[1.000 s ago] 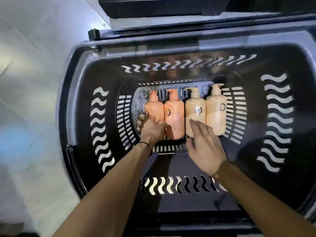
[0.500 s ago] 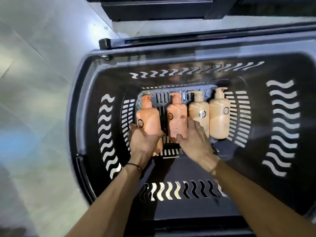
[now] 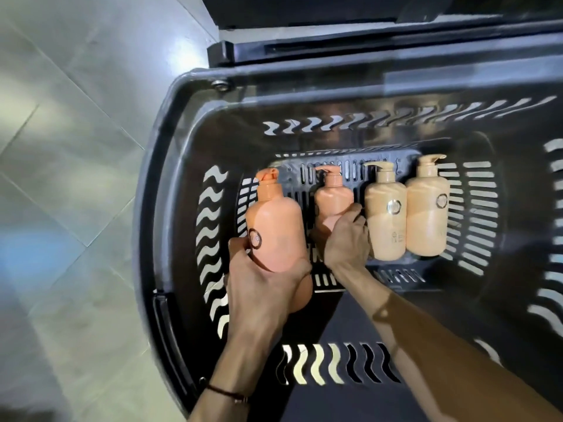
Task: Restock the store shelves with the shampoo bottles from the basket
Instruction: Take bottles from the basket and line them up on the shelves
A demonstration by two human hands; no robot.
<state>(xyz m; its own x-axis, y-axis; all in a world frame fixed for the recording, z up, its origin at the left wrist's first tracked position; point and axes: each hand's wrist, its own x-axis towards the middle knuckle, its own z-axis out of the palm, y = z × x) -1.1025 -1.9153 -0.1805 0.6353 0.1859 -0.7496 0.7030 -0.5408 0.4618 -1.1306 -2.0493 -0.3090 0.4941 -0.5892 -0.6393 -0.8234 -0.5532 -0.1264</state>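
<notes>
Far left of both grips lies a grey tiled floor [image 3: 76, 147]. The dark plastic basket [image 3: 170, 184] rises from it, and its slotted wall curves round just outside the left hand [image 3: 265, 287]. A thin cord bracelet [image 3: 225, 392] sits on that wrist.

The left hand's fingers and thumb are wrapped round the base of the first orange pump bottle [image 3: 274, 226], with the pump pointing away from the palm. The bottle looks larger than its neighbours, so it seems raised off the basket floor, though its underside is hidden by the hand.

Just right of that grip, the second orange pump bottle [image 3: 332, 202] lies lower in the basket. The right hand [image 3: 347, 239] curls round its lower half, with the fingertips wedged down its far flank. Beyond those fingertips, touching or nearly so, lies a pale beige pump bottle [image 3: 385, 214]. The last beige pump bottle [image 3: 428, 208] is pressed against its outer side. Neither beige bottle is held.

The bottles look like stiff moulded plastic with a smooth matt skin. If full, each should be moderately heavy for one hand and could slide through a loose grip. The rounded body just below the shoulder is the safest place to hold. The pump neck is thin and could twist or pop, so it makes a poor handle. Each hand currently grips low on its bottle, so the bottles may tip pump-first when lifted.
</notes>
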